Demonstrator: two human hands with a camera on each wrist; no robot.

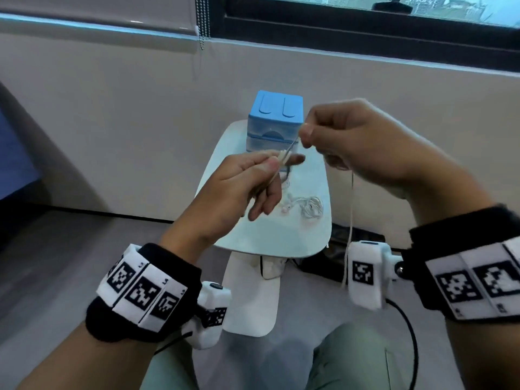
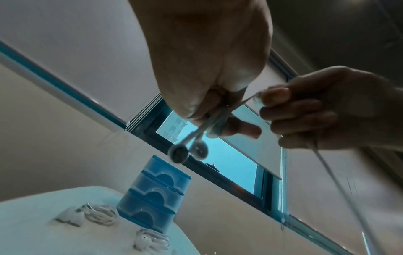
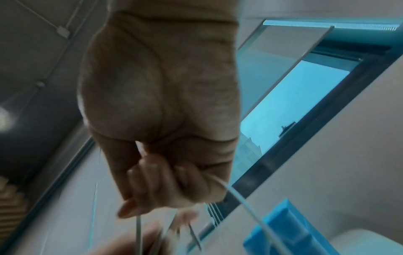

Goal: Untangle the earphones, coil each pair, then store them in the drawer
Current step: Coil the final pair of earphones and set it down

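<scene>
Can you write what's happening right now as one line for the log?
left hand: pinches earbuds | right hand: pulls earphone cable | table: two coiled pairs | drawers: closed

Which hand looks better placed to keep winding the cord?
Probably the right hand: it pinches the free-hanging cord, while the left hand holds the earbuds and the started coil.

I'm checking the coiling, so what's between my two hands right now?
In the head view, a short taut stretch of earphone cable runs from the left hand to the right hand; nothing else lies between them.
</scene>
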